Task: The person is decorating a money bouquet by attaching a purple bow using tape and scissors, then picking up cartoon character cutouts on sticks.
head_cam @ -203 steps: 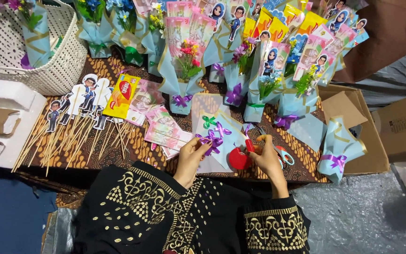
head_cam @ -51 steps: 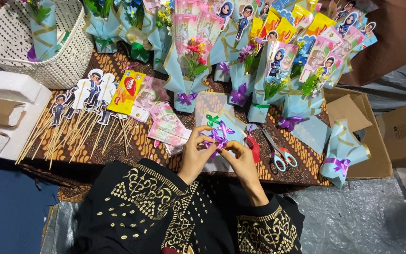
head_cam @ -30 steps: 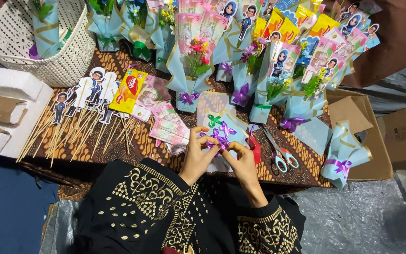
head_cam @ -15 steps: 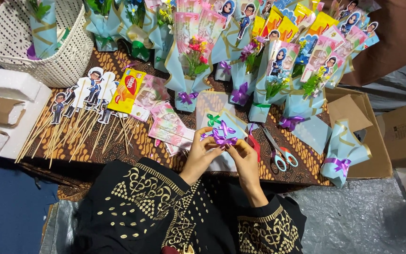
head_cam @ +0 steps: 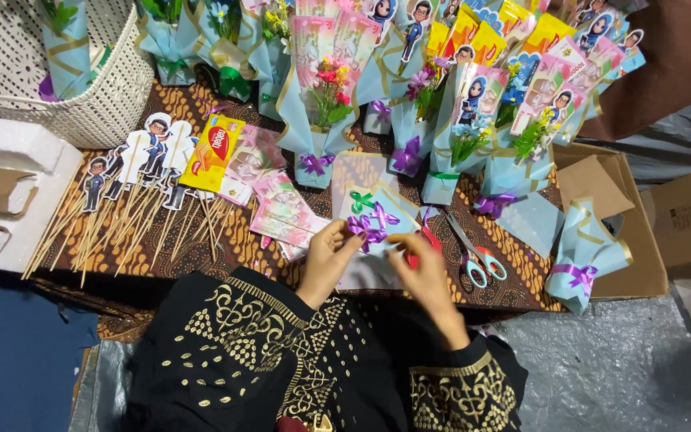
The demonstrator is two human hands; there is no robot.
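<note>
Left hand: the left hand (head_cam: 328, 254) pinches one side of a purple ribbon bow (head_cam: 368, 230) between thumb and fingertips — a fine grip that suits thin ribbon.
Right hand: the right hand (head_cam: 419, 260) is blurred, its fingers drawn together just right of the bow; whether it pinches a ribbon tail or only touches it, I cannot tell.
Bow's place: it lies on a light-blue paper wrap (head_cam: 369, 210) flat on the desk (head_cam: 241, 232), close to the person's body, where both hands can meet over it.
Green bow: a green ribbon bow (head_cam: 361, 201) sits just above the purple one on the same wrap.
Scissors: the scissors (head_cam: 473, 254) lie just right of the right hand, handles toward the person — near enough to grab.
Stick figures: cartoon cut-outs on skewers (head_cam: 133, 164) are fanned out on the left, sticks pointing to the desk edge, so each can be picked singly.
Finished bouquets: wrapped bouquets (head_cam: 320, 112) stand in a row at the back, clear of the working patch.
Basket: a white basket (head_cam: 97, 100) at far left holds one more wrap upright.
Box: a cardboard box (head_cam: 629, 232) at right has a blue cone with a purple bow (head_cam: 581, 260) leaning on it.
</note>
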